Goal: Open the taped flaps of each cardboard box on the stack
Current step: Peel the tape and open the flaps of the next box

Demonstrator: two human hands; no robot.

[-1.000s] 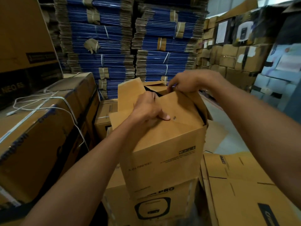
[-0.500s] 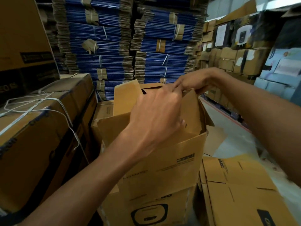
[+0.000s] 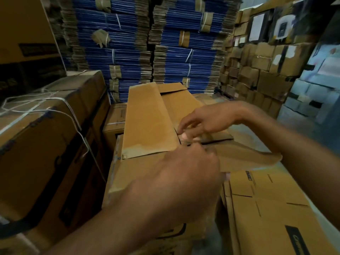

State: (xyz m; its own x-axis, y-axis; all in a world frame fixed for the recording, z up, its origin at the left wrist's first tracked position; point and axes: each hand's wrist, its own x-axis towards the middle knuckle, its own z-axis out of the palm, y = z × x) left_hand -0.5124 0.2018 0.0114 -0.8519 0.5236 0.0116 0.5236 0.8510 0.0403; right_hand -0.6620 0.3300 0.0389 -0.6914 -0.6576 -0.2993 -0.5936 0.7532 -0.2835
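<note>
The top cardboard box (image 3: 139,173) of the stack stands in front of me with its flaps spread. A long flap (image 3: 147,122) lies over its left side, and a near flap (image 3: 248,159) bends out to the right. My left hand (image 3: 184,173) grips that near flap at its edge, the thumb underneath. My right hand (image 3: 207,122) reaches in from the right, and its fingertips pinch the edge of an inner flap (image 3: 217,136) at the middle seam. A printed box (image 3: 176,234) lies under the top one, mostly hidden by my left arm.
A large strapped carton (image 3: 46,144) with white cord stands close on the left. Flattened brown boxes (image 3: 266,208) lie at lower right. Bundled blue flat cartons (image 3: 128,52) fill the back, with stacked brown boxes (image 3: 257,70) along the right wall. A strip of floor (image 3: 244,129) shows on the right.
The view dropped closer over the box. Its left flap fell flat and the near flap folded out rightward. My left hand moved down to the near flap; my right hand came down to the seam.
</note>
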